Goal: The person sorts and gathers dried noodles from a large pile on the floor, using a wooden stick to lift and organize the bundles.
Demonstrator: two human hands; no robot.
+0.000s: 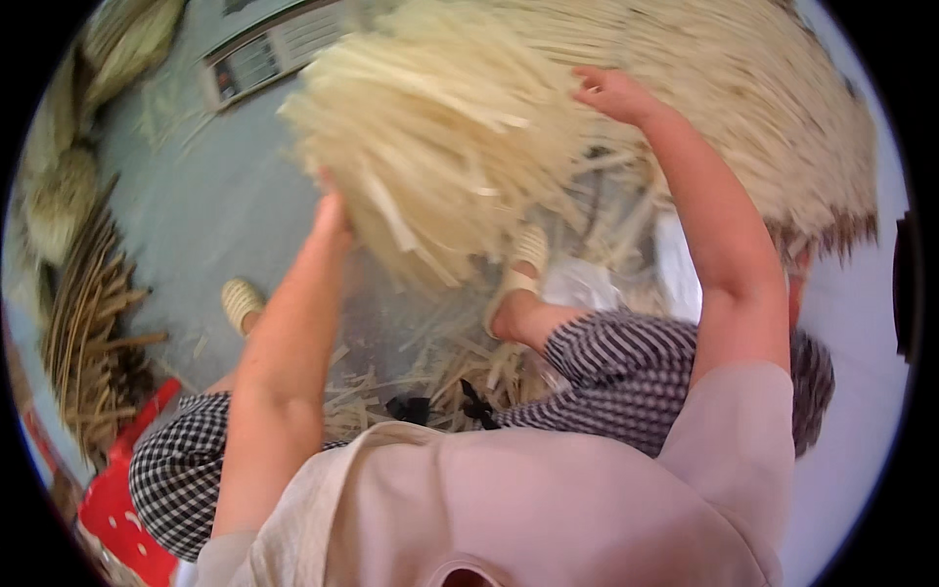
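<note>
A large, loose bundle of pale yellow flat strips (440,137) fans out in front of me, blurred by motion. At its lower left edge, my left hand (333,210) grips it; the strips hide most of that hand's fingers. My right hand (614,93) is at the bundle's right edge, thumb and forefinger slightly apart, with nothing visible held in it. Whether its fingertips touch the strips I cannot tell. Behind and to the right lies a broad heap of similar strips (743,108), spread in long rows.
Brown strips (93,323) stand piled on the left, below tied pale bundles (64,205). A red plastic stool (127,519) is at lower left. Scraps (367,401) litter the grey floor (215,186) between my feet. Clear plastic (582,284) lies by my right foot.
</note>
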